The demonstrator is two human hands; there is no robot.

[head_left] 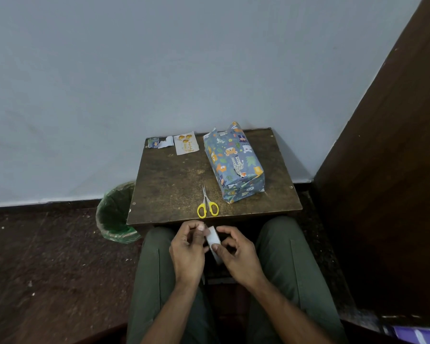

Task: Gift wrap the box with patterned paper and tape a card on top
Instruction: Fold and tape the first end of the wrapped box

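1. You have one wrapped box [233,165] in animal-patterned paper on the table [174,184].
2. You have one greeting card [186,143] by the table's far edge.
3. You see one pair of yellow-handled scissors [207,207].
4. You count two paper scraps [160,142] beside the card.
5. You hold one white roll of tape [213,238] between two hands: the left hand [188,252] and the right hand [238,254].
6. You see one green-lined waste bin [116,214] on the floor.
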